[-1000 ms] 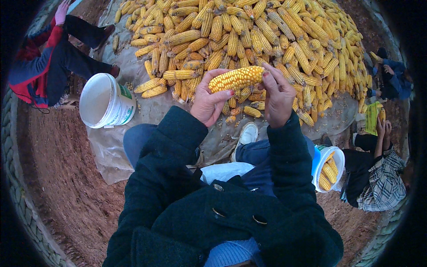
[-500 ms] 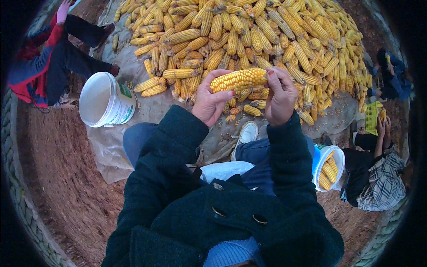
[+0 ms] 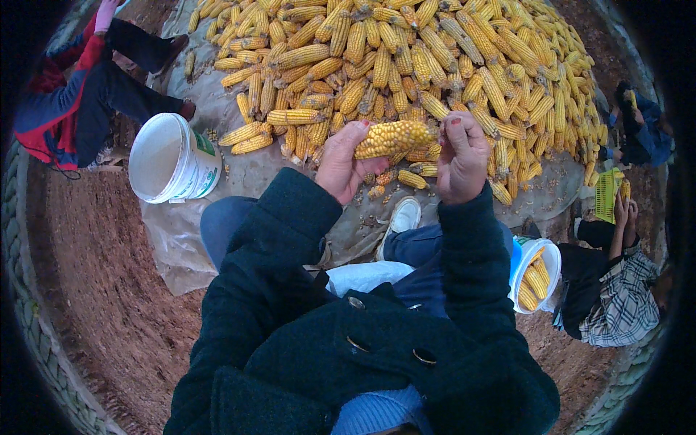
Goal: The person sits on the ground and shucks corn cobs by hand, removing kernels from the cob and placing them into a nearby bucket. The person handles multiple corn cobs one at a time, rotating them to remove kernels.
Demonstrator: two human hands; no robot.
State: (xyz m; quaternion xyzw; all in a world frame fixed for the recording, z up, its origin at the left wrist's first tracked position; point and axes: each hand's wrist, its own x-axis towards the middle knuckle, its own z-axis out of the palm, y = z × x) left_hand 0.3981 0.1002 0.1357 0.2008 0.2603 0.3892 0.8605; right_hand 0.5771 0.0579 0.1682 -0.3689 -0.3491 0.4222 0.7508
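Drawn off the cob (image 3: 395,139) since half a second ago, my right hand (image 3: 464,158) hangs just beside its tip — fingers curled in, though whether they pinch anything I can't tell. My left hand (image 3: 339,165) grips the other end, before the pile (image 3: 380,65).

Yellow corn cob (image 3: 394,138), white bucket (image 3: 190,176), plaid shirt (image 3: 622,303)

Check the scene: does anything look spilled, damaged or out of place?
Mildly, yes. A lone cob lies apart on the sheet, left of the pile; a stubby cob by the near edge looks broken off; and one greyish cob in the pile looks dull against the yellow ones. Otherwise nothing stands out.
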